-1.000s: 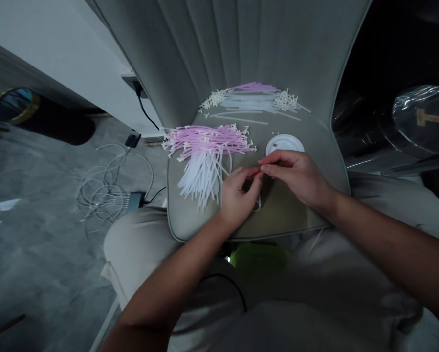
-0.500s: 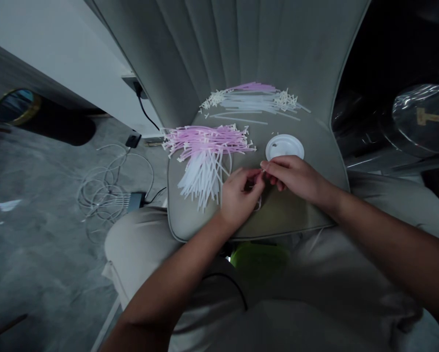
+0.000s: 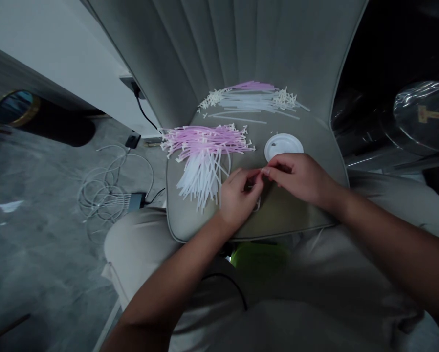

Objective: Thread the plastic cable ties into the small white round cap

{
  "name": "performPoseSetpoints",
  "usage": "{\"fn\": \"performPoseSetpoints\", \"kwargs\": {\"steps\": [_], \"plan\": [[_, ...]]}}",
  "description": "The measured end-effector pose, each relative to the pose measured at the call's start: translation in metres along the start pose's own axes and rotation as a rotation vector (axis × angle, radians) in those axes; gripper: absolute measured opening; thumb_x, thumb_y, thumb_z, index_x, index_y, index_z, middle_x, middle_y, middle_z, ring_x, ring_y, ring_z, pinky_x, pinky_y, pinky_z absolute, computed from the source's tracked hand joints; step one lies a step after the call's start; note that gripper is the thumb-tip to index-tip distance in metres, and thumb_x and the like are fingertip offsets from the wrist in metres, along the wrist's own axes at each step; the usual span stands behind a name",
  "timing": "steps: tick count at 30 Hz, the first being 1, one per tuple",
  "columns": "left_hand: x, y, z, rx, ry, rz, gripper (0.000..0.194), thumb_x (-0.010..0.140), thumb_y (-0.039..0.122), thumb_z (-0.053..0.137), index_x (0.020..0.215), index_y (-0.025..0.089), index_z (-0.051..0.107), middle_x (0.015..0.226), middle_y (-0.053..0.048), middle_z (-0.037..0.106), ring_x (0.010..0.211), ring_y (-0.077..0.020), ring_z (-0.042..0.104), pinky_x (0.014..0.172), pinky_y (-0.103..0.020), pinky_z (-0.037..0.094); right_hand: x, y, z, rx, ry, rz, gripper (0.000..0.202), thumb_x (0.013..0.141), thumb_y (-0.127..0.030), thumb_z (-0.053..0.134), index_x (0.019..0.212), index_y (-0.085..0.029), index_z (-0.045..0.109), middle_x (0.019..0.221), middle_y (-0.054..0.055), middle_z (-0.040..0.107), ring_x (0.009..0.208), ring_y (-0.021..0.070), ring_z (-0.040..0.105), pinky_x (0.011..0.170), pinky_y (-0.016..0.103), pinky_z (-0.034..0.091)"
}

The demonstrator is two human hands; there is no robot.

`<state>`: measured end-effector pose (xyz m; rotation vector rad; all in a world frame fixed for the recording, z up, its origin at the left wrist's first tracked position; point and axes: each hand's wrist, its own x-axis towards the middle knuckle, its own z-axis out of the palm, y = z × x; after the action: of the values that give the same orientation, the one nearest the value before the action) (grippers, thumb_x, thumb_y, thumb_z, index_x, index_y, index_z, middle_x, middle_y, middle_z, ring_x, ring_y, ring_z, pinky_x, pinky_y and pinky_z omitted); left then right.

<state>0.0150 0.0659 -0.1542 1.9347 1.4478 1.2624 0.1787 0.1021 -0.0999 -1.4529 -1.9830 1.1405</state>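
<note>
Seemingly, the work is partway: pink tubes (image 3: pixel 212 137) left of and beyond the left grip (image 3: pixel 241 195) carry white ends and look done, while pale tubes (image 3: pixel 245 103) and loose connectors (image 3: pixel 286 99) farther off look left. Both grips meet, pinching a small piece (image 3: pixel 262 170) too hidden to identify. Beyond the right grip (image 3: pixel 302 178) sits a white dish (image 3: pixel 283 143); the chair seat (image 3: pixel 327 168) gives room rightward, its front edge (image 3: pixel 256 236) near below.

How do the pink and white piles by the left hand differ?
The pink pile lies crosswise; the white pile fans toward the seat's front edge. The pink pile shows pale end pieces at both sides; the white pile's near ends look bare. Both are heaps of thin strands.
</note>
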Motion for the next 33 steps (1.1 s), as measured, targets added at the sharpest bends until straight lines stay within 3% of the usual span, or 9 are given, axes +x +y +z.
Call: {"fn": "performPoseSetpoints", "kwargs": {"steps": [6,12,26,33], "plan": [[0.0009,0.0008,-0.0001,-0.029,0.042,-0.054,0.007,0.085,0.023,0.063,0.083,0.018,0.067,0.074,0.0,0.067,0.068,-0.0105,0.059,0.065,-0.024,0.045,0.0005,0.0048,-0.0009,-0.2,0.063,-0.246,0.017,0.087,-0.03,0.059,0.082,-0.019,0.071,0.075,0.003,0.067,0.069,0.0153,0.058,0.066,0.029,0.04],[0.0008,-0.0008,0.0011,-0.049,0.05,-0.037,0.008,0.086,0.025,0.062,0.086,0.018,0.067,0.072,0.001,0.065,0.064,-0.0092,0.056,0.062,-0.023,0.043,0.0006,0.0061,-0.0025,-0.237,0.054,-0.321,0.019,0.091,-0.025,0.052,0.092,-0.021,0.071,0.091,0.006,0.071,0.089,0.0215,0.063,0.08,0.034,0.044],[0.0013,-0.0036,0.0021,-0.044,-0.052,-0.018,0.017,0.094,0.029,0.052,0.092,0.018,0.065,0.079,-0.002,0.067,0.074,-0.0131,0.06,0.068,-0.026,0.045,-0.0008,0.0042,0.0002,-0.256,0.107,-0.289,0.011,0.084,-0.02,0.054,0.077,-0.02,0.063,0.075,0.003,0.064,0.069,0.0164,0.055,0.066,0.03,0.04],[-0.0026,-0.0052,0.0054,-0.055,-0.073,-0.115,0.027,0.099,0.036,0.04,0.088,0.019,0.059,0.067,0.0,0.061,0.063,-0.0131,0.058,0.06,-0.027,0.042,-0.0023,0.0015,-0.0038,-0.171,0.113,-0.183,0.013,0.089,-0.022,0.048,0.08,-0.02,0.057,0.07,0.001,0.06,0.061,0.0143,0.052,0.061,0.029,0.036]]}}
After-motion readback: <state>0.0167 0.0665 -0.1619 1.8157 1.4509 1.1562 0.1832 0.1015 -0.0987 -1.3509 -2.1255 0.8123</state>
